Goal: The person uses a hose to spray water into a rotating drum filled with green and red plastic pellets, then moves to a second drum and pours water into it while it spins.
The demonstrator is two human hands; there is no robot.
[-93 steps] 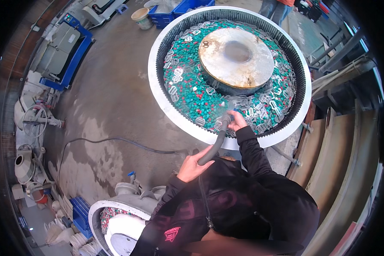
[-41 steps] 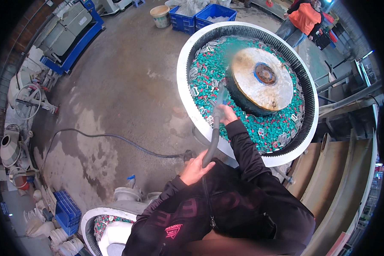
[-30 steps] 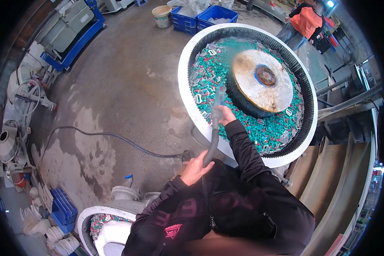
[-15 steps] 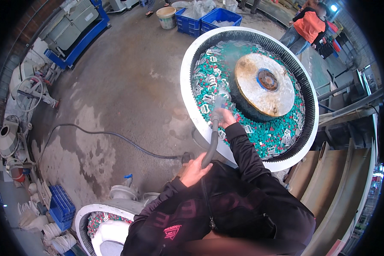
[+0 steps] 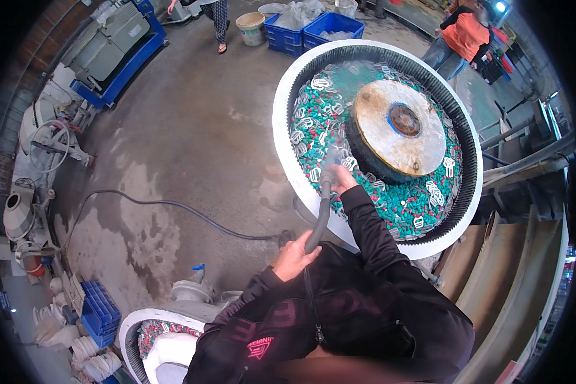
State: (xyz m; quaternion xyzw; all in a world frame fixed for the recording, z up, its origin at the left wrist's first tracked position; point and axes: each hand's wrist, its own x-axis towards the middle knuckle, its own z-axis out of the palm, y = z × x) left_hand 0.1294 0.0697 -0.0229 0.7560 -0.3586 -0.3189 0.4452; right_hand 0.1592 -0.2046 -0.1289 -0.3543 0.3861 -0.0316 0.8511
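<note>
My left hand (image 5: 294, 256) is wrapped round a dark hose (image 5: 323, 214) just in front of my body. Further up, my right hand (image 5: 344, 179) grips the same hose close to its end. A whitish spray leaves that end over the green and red pellets (image 5: 390, 201) in a large round tub (image 5: 281, 128) with a white rim. Many flat, pale slotted metal pieces (image 5: 435, 194) lie among the pellets. At the tub's middle stands a drum with a rusty, light-coloured round lid (image 5: 381, 99).
A second tub (image 5: 129, 320) with pellets stands at lower left. The hose's dark line (image 5: 173, 203) crosses the wet floor. Blue crates (image 5: 333, 27) and a bucket (image 5: 251, 29) stand at the back. Metal channels (image 5: 509, 256) run at right. A person in orange (image 5: 465, 35) stands beyond the tub.
The metal pieces and pellets have shifted round in the tub. At the back left, another person's legs have come further into view. Both my hands keep their hold on the hose.
</note>
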